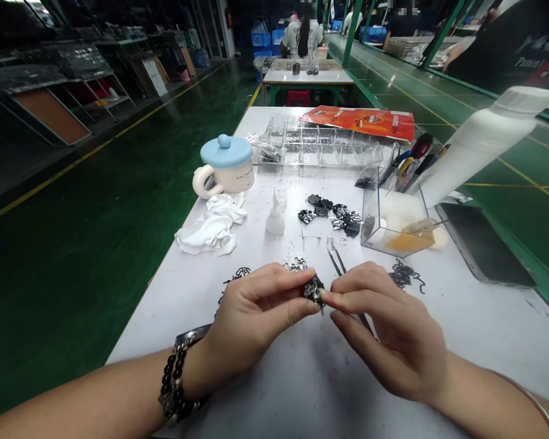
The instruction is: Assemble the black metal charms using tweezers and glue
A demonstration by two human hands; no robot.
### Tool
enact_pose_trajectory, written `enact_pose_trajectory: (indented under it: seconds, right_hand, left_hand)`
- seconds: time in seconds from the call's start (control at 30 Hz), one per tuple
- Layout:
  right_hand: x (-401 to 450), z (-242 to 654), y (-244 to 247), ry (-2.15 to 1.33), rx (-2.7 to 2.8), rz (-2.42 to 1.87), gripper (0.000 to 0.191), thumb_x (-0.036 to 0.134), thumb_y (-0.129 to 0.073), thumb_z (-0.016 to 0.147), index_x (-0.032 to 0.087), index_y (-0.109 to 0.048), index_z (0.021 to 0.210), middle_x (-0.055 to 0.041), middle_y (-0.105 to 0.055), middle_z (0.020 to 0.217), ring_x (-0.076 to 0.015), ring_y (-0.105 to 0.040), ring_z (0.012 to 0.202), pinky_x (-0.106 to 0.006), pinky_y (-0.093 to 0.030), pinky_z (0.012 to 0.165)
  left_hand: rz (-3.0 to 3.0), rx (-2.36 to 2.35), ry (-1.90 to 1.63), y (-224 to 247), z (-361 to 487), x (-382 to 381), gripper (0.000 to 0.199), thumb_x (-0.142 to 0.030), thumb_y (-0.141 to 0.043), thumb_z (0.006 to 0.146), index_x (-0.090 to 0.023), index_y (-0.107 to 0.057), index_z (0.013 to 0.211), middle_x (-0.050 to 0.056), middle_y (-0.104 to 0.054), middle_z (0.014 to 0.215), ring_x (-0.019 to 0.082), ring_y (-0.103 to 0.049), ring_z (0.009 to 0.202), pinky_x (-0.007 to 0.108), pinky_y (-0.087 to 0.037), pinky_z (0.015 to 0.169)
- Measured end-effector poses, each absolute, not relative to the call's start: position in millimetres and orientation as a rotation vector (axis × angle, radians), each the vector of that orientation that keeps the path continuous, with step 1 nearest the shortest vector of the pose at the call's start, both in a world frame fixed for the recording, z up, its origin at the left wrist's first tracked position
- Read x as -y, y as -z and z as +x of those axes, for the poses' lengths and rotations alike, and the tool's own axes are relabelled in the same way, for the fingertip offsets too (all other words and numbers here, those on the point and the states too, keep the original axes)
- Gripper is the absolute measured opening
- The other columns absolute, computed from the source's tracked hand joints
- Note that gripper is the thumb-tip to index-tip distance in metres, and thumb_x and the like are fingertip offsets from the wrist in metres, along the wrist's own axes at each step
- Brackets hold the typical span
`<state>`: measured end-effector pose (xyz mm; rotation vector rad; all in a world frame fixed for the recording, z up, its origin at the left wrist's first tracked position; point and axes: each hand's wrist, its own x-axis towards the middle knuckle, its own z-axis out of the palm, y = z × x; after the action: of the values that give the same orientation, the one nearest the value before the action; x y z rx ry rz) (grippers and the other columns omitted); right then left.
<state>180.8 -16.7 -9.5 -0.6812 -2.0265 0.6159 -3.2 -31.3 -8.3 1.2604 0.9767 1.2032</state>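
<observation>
Between thumb and fingers, my left hand (260,305) pinches a small black and silver metal part (314,291). My right hand (388,326) touches the same part with an index fingertip, its thumb a little below and apart from that finger. Tweezers (336,256) lie on the table, partly hidden under my right hand. A small pile of silver pieces (296,264) sits just behind the held part. Black curved pieces lie in one pile (405,275) right of my right hand and in another (238,274) behind my left hand.
On the white table (274,390) are a lidded mug (229,171), a white cloth (213,225), a small bottle (275,216), black parts (343,216), a clear compartment tray (320,146), a tool box (393,228), a large white bottle (485,143) and a phone (487,244).
</observation>
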Motion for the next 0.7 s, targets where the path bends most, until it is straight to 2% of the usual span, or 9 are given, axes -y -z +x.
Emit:
enact_pose_trajectory:
  seconds: [0.1,0.17,0.3,0.4,0.5,0.7]
  right_hand:
    - [17,180,10,-0.334,2.081,-0.662,0.020,0.001,-0.054,0.075,0.012,-0.059,0.091,-0.0050,-0.059,0.077,-0.0135,-0.051,0.071,-0.034,-0.039,0.064]
    - [17,180,11,-0.171,2.093,-0.659,0.017,0.004,-0.056,0.073,0.010,-0.060,0.088,-0.0059,-0.059,0.077,-0.0152,-0.051,0.072,-0.035,-0.037,0.064]
    - [17,178,15,0.044,2.107,-0.739,0.011,0.011,-0.057,0.073,0.015,-0.062,0.082,-0.0037,-0.059,0.074,-0.0166,-0.050,0.071,-0.037,-0.032,0.066]
    - [18,175,18,0.153,2.092,-0.794,0.011,0.016,-0.057,0.074,0.018,-0.063,0.083,-0.0038,-0.060,0.076,-0.0181,-0.049,0.072,-0.038,-0.031,0.067]
    - [21,173,21,0.185,2.084,-0.822,0.012,0.017,-0.057,0.075,0.018,-0.063,0.085,-0.0040,-0.060,0.077,-0.0177,-0.049,0.071,-0.038,-0.031,0.067]
    - [25,170,22,0.032,2.087,-0.858,0.017,0.016,-0.056,0.077,0.020,-0.062,0.092,-0.0045,-0.058,0.082,-0.0193,-0.048,0.078,-0.039,-0.034,0.069]
  left_hand:
    - [1.126,-1.001,-1.131,5,-2,32,0.026,-0.010,-0.072,0.071,-0.023,-0.072,0.093,-0.002,-0.071,0.082,0.008,-0.066,0.080,0.008,-0.052,0.072]
    - [1.003,-0.979,-1.058,5,-1,34,0.025,-0.012,-0.072,0.072,-0.024,-0.071,0.094,-0.003,-0.073,0.085,0.008,-0.067,0.082,0.009,-0.053,0.074]
    - [0.888,-0.974,-0.991,6,0,36,0.026,-0.017,-0.071,0.075,-0.023,-0.068,0.100,-0.001,-0.073,0.087,0.011,-0.069,0.083,0.014,-0.055,0.076]
    - [0.897,-1.027,-1.004,5,0,36,0.027,-0.018,-0.072,0.075,-0.021,-0.066,0.101,-0.001,-0.072,0.086,0.010,-0.068,0.086,0.012,-0.054,0.076]
    - [0.896,-1.042,-1.023,5,1,35,0.031,-0.017,-0.071,0.075,-0.020,-0.062,0.104,-0.002,-0.071,0.086,0.009,-0.067,0.086,0.010,-0.053,0.076]
    - [0.920,-1.029,-1.036,6,2,35,0.038,-0.017,-0.068,0.078,-0.023,-0.052,0.111,-0.001,-0.070,0.093,0.010,-0.067,0.090,0.014,-0.053,0.080]
